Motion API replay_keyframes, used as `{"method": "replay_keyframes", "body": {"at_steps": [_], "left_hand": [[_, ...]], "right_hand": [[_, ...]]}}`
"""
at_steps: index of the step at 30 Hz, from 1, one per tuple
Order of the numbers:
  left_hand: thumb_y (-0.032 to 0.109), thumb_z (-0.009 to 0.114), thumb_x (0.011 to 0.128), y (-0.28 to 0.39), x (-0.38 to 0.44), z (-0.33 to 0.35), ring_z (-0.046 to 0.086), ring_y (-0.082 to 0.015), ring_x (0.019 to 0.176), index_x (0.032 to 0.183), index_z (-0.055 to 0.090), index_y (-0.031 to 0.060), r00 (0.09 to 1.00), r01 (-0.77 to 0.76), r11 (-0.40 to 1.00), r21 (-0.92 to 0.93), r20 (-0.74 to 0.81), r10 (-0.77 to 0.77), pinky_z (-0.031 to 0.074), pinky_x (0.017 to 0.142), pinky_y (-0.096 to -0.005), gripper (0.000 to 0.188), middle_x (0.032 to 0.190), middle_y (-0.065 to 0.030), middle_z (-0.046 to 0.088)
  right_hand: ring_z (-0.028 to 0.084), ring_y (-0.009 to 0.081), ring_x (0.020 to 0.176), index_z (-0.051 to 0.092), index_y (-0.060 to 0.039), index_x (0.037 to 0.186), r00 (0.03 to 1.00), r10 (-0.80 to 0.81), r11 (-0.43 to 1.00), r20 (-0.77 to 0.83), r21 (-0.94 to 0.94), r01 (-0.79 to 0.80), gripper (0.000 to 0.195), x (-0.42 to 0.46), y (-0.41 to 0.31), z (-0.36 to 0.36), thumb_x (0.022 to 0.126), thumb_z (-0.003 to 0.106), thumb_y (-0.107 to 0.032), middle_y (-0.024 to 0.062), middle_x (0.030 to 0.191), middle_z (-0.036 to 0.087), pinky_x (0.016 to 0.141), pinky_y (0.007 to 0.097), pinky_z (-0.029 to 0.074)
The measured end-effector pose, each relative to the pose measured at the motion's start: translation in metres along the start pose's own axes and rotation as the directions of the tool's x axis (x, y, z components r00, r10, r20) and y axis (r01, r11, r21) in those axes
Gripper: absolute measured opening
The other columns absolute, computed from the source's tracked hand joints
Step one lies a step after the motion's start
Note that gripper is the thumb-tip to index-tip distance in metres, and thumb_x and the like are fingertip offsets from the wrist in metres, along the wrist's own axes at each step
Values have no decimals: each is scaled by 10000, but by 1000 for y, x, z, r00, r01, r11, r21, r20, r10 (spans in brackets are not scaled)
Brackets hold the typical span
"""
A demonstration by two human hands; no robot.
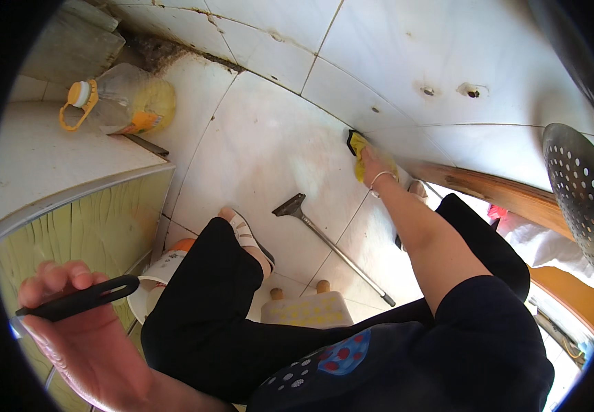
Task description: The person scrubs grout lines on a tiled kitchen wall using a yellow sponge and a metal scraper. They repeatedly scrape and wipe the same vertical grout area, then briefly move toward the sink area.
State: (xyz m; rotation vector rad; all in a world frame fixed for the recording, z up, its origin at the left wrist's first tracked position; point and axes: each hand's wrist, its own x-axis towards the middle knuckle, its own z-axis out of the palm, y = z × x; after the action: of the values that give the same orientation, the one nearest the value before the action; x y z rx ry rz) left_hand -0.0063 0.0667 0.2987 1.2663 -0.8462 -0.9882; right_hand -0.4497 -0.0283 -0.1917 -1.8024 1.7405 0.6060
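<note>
My left hand (88,340) is raised at the lower left, gripping a tool by its black plastic handle (78,298). The handle has a long hanging slot; the tool's metal end runs off at the picture's rim, so its kind cannot be told. Reaching forward, my right hand (376,167) holds a yellow cloth (360,141) with a black edge against the white tiles, close to where floor and wall meet. A long-handled scraper (289,206) lies on the tiled floor (256,139) between my feet, its metal shaft pointing back toward me.
A large plastic oil bottle (137,103) stands at the left by a low white-topped cabinet (70,159). Beside my left leg is a white bin (158,273). A small stool (307,309) is below me. A perforated metal skimmer (577,195) hangs at the right near a wooden edge (492,190).
</note>
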Motion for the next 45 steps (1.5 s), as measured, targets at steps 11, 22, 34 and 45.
{"method": "replay_keyframes", "body": {"at_steps": [11, 22, 34, 45], "left_hand": [[312, 530, 1034, 0, -1, 2, 517, -205, 1058, 1207, 546, 83, 999, -47, 998, 40, 6, 47, 461, 932, -340, 288, 1158, -68, 516], [373, 516, 1029, -4, 11, 5, 589, -228, 914, 1083, 573, 100, 995, 7, 1000, 1, -98, -7, 507, 819, -358, 284, 1015, -85, 582], [294, 573, 1012, 3, 13, -6, 509, -206, 971, 1079, 571, 90, 995, 86, 996, -3, -59, -86, 448, 863, -344, 215, 1065, -66, 526], [309, 544, 1021, 5, -3, -1, 634, -278, 913, 1111, 588, -10, 974, -189, 978, -84, -145, 176, 552, 803, -415, 334, 1029, -180, 642]], "right_hand": [[395, 323, 1384, 391, -95, 1468, 831, -526, 800, 182, -225, 556, 686, -112, -40, 35, 806, 564, -39, 125, 1551, 369, 1114, 455, 364], [212, 367, 1489, 288, -72, 1527, 963, -248, 968, -105, -66, 242, 634, 45, -139, -43, 911, 439, -88, 79, 1636, 208, 1188, 407, 280], [241, 278, 1490, 308, -114, 1527, 916, -379, 924, -130, -98, 368, 600, 78, -142, -67, 936, 412, -89, 24, 1635, 224, 1189, 376, 278], [534, 405, 1220, 463, -158, 1411, 994, 50, 989, -99, 144, -36, 578, -77, -21, 70, 850, 578, -79, 177, 1432, 449, 1032, 461, 446]]}}
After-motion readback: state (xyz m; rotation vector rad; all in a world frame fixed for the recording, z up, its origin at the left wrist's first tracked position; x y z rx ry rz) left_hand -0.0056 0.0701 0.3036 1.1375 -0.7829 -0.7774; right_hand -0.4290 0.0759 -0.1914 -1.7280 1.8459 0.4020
